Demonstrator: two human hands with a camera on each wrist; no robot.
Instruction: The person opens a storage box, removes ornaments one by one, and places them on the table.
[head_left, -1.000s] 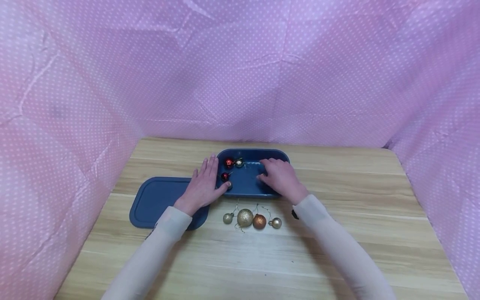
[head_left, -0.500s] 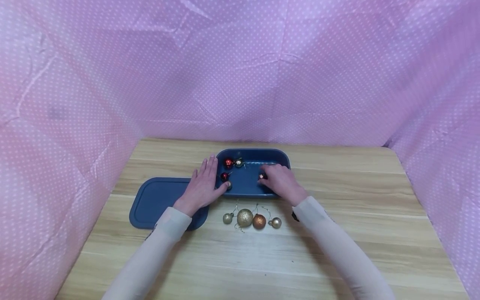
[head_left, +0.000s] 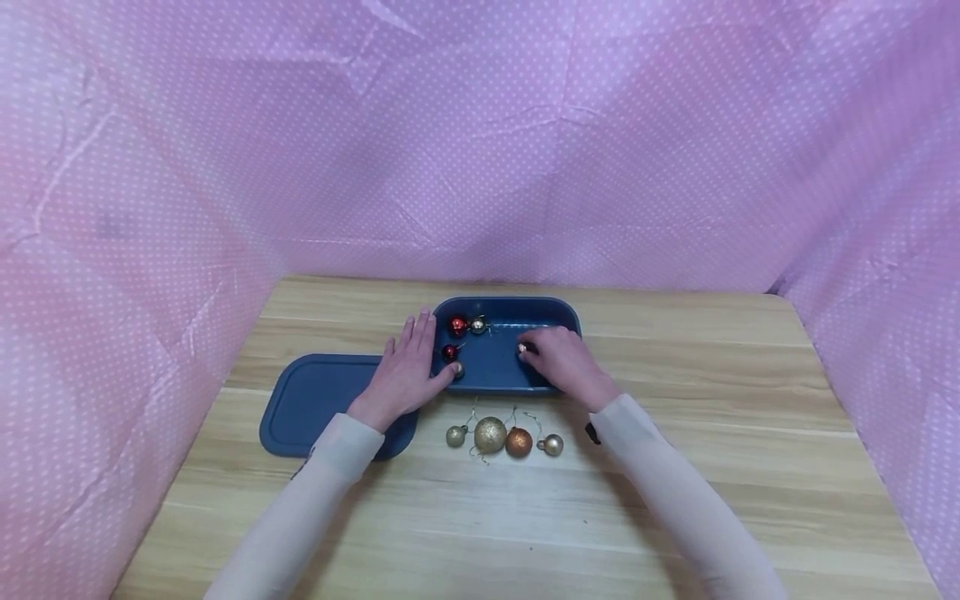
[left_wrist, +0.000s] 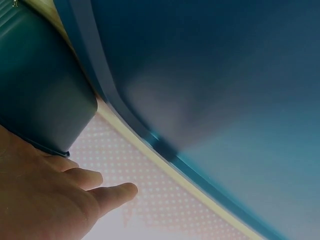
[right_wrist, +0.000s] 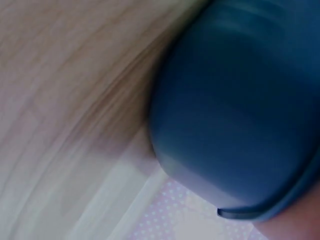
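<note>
Taking the blue box (head_left: 491,390) as the clock face, four ornaments lie nearest on the wooden table (head_left: 480,533) at 6 o'clock: small gold ball (head_left: 454,436), large glittery ball (head_left: 490,435), copper ball (head_left: 519,443), pale ball (head_left: 552,445). A matching lid (head_left: 322,408) rests at 8 o'clock. The left hand (head_left: 405,367) lies straight-fingered along the box's 9 o'clock edge, gripping nothing visible. The right hand (head_left: 564,360) reaches in from 4 o'clock; its thumb and forefinger, spread a second ago, have closed to pinch a small pale object (head_left: 522,348) (mostly hidden by fingers), inside the box towards 3 o'clock, so it now seems held. Farther off, inside at 10 o'clock, a red ball (head_left: 457,325) sits beside a shiny gold ball (head_left: 478,325). Dotted pink cloth (head_left: 480,167) hangs behind at 12 o'clock.
</note>
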